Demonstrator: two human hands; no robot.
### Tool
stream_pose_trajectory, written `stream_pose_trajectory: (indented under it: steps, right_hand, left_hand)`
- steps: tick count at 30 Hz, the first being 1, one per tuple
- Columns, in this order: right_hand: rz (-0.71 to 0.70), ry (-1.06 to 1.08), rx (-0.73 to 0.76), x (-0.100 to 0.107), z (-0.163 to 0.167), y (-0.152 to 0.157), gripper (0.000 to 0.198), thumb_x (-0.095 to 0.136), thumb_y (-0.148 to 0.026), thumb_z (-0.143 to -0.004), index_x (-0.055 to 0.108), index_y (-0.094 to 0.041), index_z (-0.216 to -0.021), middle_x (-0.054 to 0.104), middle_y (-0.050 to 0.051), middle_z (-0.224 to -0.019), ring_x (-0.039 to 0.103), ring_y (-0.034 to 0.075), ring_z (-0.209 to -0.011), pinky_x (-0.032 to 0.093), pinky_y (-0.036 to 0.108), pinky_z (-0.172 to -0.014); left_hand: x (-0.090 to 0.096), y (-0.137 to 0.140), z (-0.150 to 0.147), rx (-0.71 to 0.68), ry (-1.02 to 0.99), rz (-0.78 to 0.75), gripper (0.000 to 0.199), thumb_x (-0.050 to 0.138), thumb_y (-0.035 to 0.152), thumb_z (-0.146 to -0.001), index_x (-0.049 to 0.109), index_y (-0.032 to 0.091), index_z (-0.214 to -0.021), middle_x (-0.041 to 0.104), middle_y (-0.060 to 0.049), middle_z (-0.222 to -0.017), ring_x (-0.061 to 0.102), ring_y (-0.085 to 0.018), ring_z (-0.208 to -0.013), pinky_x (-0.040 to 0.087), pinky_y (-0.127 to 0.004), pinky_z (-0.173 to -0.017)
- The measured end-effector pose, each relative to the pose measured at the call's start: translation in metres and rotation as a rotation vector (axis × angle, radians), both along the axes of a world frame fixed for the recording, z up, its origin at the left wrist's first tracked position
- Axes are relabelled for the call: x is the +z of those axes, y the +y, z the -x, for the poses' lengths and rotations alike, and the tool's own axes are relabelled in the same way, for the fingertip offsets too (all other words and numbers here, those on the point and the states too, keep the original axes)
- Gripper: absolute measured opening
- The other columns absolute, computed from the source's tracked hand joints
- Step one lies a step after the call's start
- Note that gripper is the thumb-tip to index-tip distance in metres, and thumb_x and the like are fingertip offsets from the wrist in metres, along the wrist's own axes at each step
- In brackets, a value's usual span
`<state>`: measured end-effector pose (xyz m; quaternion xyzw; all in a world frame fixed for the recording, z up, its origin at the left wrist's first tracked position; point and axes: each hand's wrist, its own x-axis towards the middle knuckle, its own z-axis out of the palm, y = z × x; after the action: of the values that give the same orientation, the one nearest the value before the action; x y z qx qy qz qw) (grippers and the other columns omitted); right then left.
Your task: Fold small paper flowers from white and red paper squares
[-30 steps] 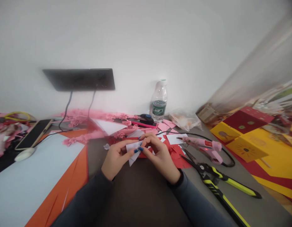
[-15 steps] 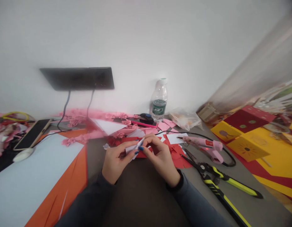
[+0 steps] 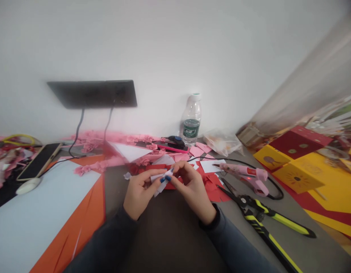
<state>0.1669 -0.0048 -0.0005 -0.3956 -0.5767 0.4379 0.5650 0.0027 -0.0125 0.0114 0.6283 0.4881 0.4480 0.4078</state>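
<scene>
Between both hands, above the grey table, is a small folded piece of white paper. My left hand pinches its left side between thumb and fingers. My right hand grips its right side, and the two thumbs meet at the paper's middle. Part of the paper is hidden behind the fingers. Just behind the hands lie pieces of red paper and a white paper piece. To the right, a pink glue gun rests with its red light on.
Open black and yellow-green shears lie at right. A water bottle stands by the wall, beside a plastic bag. Pink paper flowers, a phone, a mouse and a pale sheet over orange paper are at left.
The white paper has turned slightly in my fingers, and a lower corner of it now shows below the thumbs. My thumbs have moved closer together. Everything else stays put.
</scene>
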Motion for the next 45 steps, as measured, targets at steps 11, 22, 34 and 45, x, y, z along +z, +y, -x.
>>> stream_pose_trajectory:
  steps: [11, 22, 34, 45]
  right_hand:
    - [0.225, 0.027, 0.124, 0.002, -0.009, 0.007, 0.032, 0.072, -0.049, -0.075, 0.062, -0.019, -0.071, 0.064, 0.000, -0.062, 0.060, 0.015, -0.056, 0.050, 0.027, -0.054]
    - [0.144, -0.099, 0.109, 0.001, -0.006, 0.004, 0.029, 0.072, -0.043, -0.078, 0.065, -0.019, -0.091, 0.066, 0.002, -0.079, 0.060, 0.016, -0.068, 0.049, 0.027, -0.061]
    - [0.257, -0.118, 0.410, 0.005, -0.008, 0.002, 0.037, 0.065, -0.051, -0.082, 0.054, -0.018, -0.069, 0.058, -0.001, -0.064, 0.052, 0.012, -0.059, 0.041, 0.024, -0.056]
    - [0.265, 0.036, 0.387, 0.001, -0.010, 0.007, 0.039, 0.065, -0.053, -0.081, 0.050, -0.018, -0.071, 0.052, -0.002, -0.066, 0.051, 0.012, -0.061, 0.040, 0.025, -0.060]
  left_hand:
    - [0.000, 0.005, 0.001, -0.092, -0.193, 0.185, 0.031, 0.063, 0.033, -0.085, 0.067, 0.014, -0.108, 0.077, -0.009, -0.093, 0.072, -0.020, -0.079, 0.054, -0.024, -0.064]
    - [0.001, 0.006, 0.001, -0.066, -0.150, 0.209, 0.030, 0.063, 0.030, -0.083, 0.053, 0.017, -0.108, 0.071, 0.001, -0.064, 0.061, -0.012, -0.052, 0.042, -0.018, -0.048]
    - [-0.003, 0.010, 0.010, -0.035, 0.118, -0.040, 0.011, 0.065, 0.028, -0.082, 0.070, 0.018, -0.086, 0.072, -0.002, -0.079, 0.065, -0.016, -0.072, 0.049, -0.023, -0.067]
    - [-0.005, 0.014, 0.013, -0.079, 0.157, -0.466, 0.018, 0.069, 0.016, -0.079, 0.065, 0.020, -0.096, 0.069, -0.005, -0.096, 0.065, -0.020, -0.097, 0.050, -0.030, -0.087]
